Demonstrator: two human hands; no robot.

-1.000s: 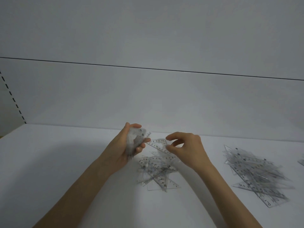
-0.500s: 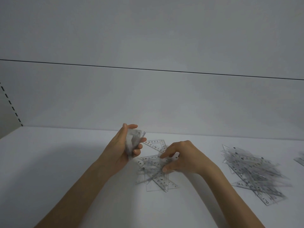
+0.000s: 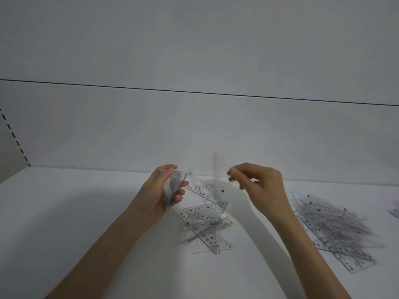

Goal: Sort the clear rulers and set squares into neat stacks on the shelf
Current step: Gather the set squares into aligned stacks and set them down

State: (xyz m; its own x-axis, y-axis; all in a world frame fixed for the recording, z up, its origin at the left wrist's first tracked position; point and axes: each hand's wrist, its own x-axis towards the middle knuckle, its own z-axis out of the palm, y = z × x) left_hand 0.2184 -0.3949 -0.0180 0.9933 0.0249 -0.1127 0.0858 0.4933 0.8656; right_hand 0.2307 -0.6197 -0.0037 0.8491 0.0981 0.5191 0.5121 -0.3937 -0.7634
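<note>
Loose pile (image 3: 205,221) of clear rulers & set squares lies on the shelf (image 3: 86,212), between the arms. Left hand (image 3: 157,196) grips a gathered bundle (image 3: 172,188) edge-on, prob. to keep like shapes squared up. Right hand (image 3: 259,184) pinches a clear piece (image 3: 216,167) raised above the pile, likely bound for the bundle. Motion blur hides its shape. Second heap (image 3: 336,229) sits right; another bit (image 3: 394,212) is cut off at frame edge.

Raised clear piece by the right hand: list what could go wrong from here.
The raised piece is blurred and looks only lightly pinched by the right hand, so it might slip onto the loose pile. The left hand grips an uneven stack; adding to it could spill it.
</note>
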